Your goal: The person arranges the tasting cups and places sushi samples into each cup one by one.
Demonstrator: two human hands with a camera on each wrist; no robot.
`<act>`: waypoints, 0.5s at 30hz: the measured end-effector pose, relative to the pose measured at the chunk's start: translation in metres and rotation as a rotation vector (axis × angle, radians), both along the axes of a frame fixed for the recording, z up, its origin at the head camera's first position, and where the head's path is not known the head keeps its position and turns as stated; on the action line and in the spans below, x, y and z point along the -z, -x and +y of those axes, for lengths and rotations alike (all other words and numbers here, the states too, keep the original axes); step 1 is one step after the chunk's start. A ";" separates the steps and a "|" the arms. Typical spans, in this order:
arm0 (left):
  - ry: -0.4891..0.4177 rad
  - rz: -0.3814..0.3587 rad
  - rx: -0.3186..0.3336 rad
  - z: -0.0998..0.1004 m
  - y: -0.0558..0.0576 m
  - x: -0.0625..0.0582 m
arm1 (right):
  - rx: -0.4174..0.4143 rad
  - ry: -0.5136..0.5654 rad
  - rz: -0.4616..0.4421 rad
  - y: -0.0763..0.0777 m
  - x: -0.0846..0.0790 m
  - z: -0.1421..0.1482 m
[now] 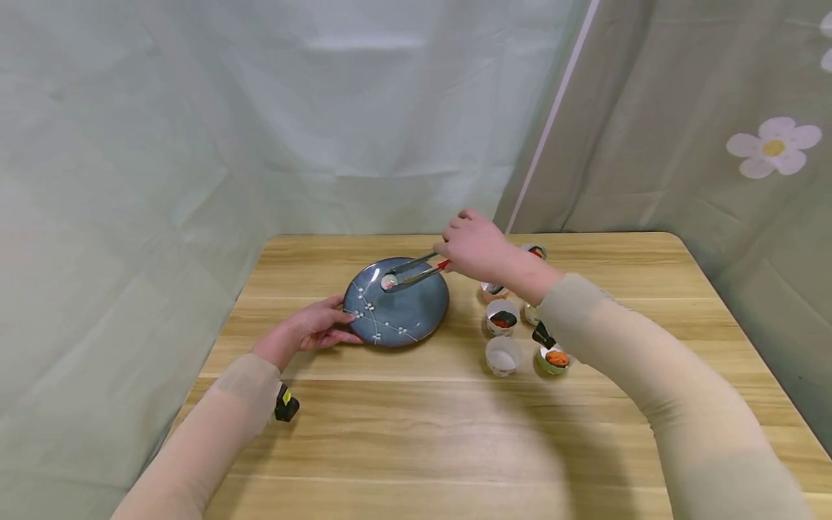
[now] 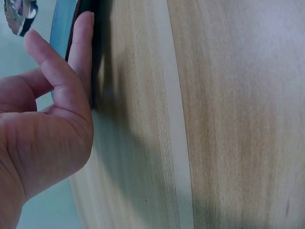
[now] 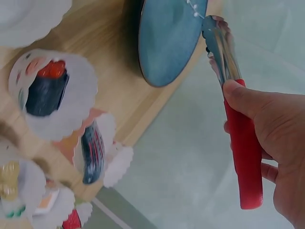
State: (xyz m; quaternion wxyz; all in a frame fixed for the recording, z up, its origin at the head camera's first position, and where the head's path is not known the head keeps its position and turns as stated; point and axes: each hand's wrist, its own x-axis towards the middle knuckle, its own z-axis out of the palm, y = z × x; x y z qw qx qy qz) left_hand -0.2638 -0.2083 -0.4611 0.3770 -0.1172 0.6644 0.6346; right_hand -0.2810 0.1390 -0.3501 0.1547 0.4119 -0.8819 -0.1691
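My left hand [image 1: 323, 324] grips the left rim of a round blue-grey plate [image 1: 416, 318] with white blossom branches. In the left wrist view the fingers [image 2: 82, 45] lie along both sides of the plate's edge. Over the plate, my right hand [image 1: 473, 245] holds metal tongs [image 1: 416, 278] with red handles [image 3: 244, 152]. Between the tong tips in the head view is a small round white-and-pink piece [image 1: 388, 282], too small to name surely. Whether it touches the plate I cannot tell.
Right of the plate stand several small paper-lined cups. One holds a dark-wrapped, red-topped sushi piece [image 3: 46, 90], another an orange-topped piece [image 1: 557, 358]. The nearest white cup [image 1: 503, 357] shows only its lining. Curtains [image 1: 390, 144] hang behind the wooden table [image 1: 416, 433].
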 end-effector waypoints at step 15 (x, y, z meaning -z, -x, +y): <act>-0.014 0.009 0.013 -0.001 0.003 0.004 | -0.061 0.068 0.066 -0.019 -0.010 0.043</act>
